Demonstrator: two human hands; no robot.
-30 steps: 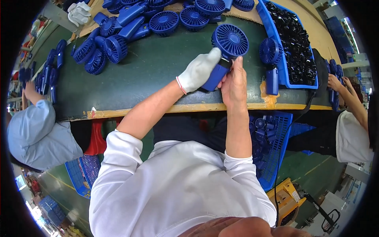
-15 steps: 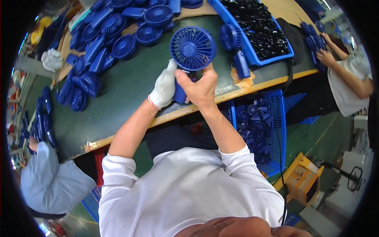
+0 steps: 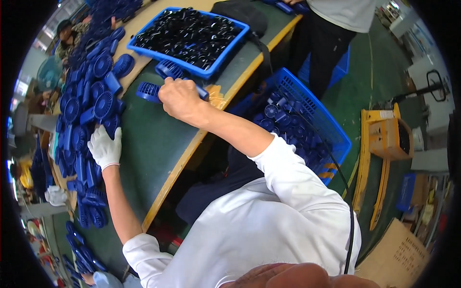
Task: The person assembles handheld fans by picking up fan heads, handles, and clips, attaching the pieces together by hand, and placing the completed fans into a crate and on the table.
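Observation:
My right hand (image 3: pixel 182 101) is closed round a dark blue handheld fan (image 3: pixel 148 91), whose round slatted head juts out to the left of the fist; its handle is mostly hidden by the fingers. Right behind that hand is another blue fan (image 3: pixel 169 70), with part of its body showing on the far side of the knuckles. My left hand (image 3: pixel 105 147), in a white glove, reaches to the edge of a heap of blue fans (image 3: pixel 103 104). Its fingers are stretched and apart, touching or just over a fan (image 3: pixel 112 124) at the heap's edge.
A blue tray (image 3: pixel 216 68) full of small shiny black parts stands at the table's far side. Below the yellow table edge (image 3: pixel 177 168) sits a blue crate (image 3: pixel 331 139) of fan pieces. A co-worker (image 3: pixel 331 38) stands beyond; a yellow pallet truck (image 3: pixel 363 163) is at right.
The view has swung to the right. Both hands held one fan together; now they are apart, the right with a fan near the tray, the left out at the heap.

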